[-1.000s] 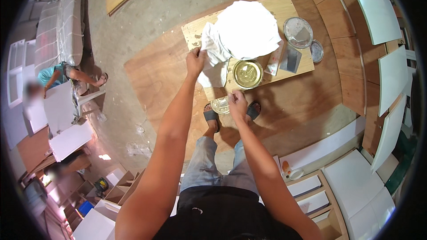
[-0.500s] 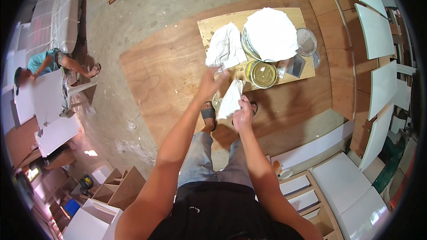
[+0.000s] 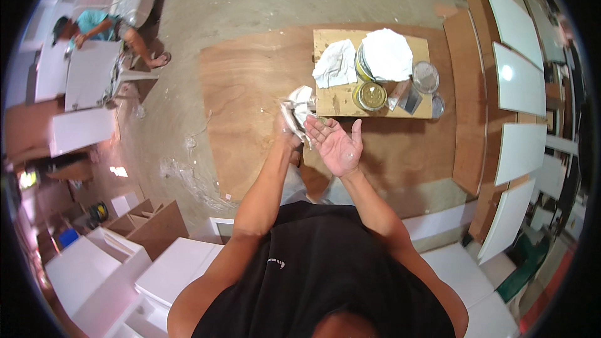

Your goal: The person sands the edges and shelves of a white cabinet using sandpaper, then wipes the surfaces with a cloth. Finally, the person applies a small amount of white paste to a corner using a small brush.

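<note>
A crumpled white cloth [image 3: 299,101] is bunched in my left hand [image 3: 288,133], which is closed around it. Right beside it, my right hand [image 3: 340,148] lies palm up with its fingers stretched out and a pale smear on the palm. Both hands are at the near left corner of a low wooden board [image 3: 338,108]. On that board another white cloth [image 3: 335,64] is spread out, left of a bucket topped with a white cover [image 3: 387,55]. In front of the bucket stands an open tin [image 3: 370,96] with yellowish-brown contents.
Right of the tin are a flat dark scraper-like piece [image 3: 410,101] and a round lid [image 3: 426,77]. A large plywood sheet [image 3: 241,97] lies beneath. White panels [image 3: 521,78] lean along the right. At far left a person [image 3: 97,22] sits beside white panels.
The white cloth has passed from my right hand into my left. My right hand has opened and turned palm up. The whole view has shifted, with the board appearing farther off.
</note>
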Motion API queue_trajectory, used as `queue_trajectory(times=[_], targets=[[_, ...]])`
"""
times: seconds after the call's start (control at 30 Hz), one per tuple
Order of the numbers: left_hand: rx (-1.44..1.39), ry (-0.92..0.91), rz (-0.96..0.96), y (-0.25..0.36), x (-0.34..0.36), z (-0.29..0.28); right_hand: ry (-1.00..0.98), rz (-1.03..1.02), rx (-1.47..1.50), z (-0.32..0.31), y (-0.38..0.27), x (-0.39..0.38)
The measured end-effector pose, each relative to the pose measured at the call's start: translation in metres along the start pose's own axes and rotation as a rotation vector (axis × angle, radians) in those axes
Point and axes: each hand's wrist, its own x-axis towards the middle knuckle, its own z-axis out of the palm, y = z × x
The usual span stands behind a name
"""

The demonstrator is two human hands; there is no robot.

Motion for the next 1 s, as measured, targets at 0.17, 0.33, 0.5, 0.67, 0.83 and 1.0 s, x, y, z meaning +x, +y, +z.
queue_trajectory(times=[0.17, 0.33, 0.5, 0.67, 0.83, 1.0], targets=[[1.117, 0.024, 1.031, -0.021, -0.099, 0.018, 0.079, 0.133, -0.297, 0.035, 0.033, -0.025], [0.684, 0.429, 0.804, -0.016, -0.142, -0.013, -0.095, 0.485, -0.594, 0.007, 0.044, -0.043], [-0.088, 0.261, 0.798, 0.009, -0.189, -0.041, -0.272, 0.405, -0.622, 0.056, 0.060, -0.027], [0.601, 0.333, 1.346, -0.008, -0.270, -0.019, -0.473, 0.228, -1.140, 0.011, 0.155, 0.000], [0.433, 0.572, 1.316, 0.052, -0.309, -0.126, -0.536, 0.864, -0.886, 0.084, 0.254, -0.077], [-0.750, 0.005, 1.032, 0.101, -0.335, -0.304, -0.927, 1.306, -0.912, 0.098, 0.344, -0.098]])
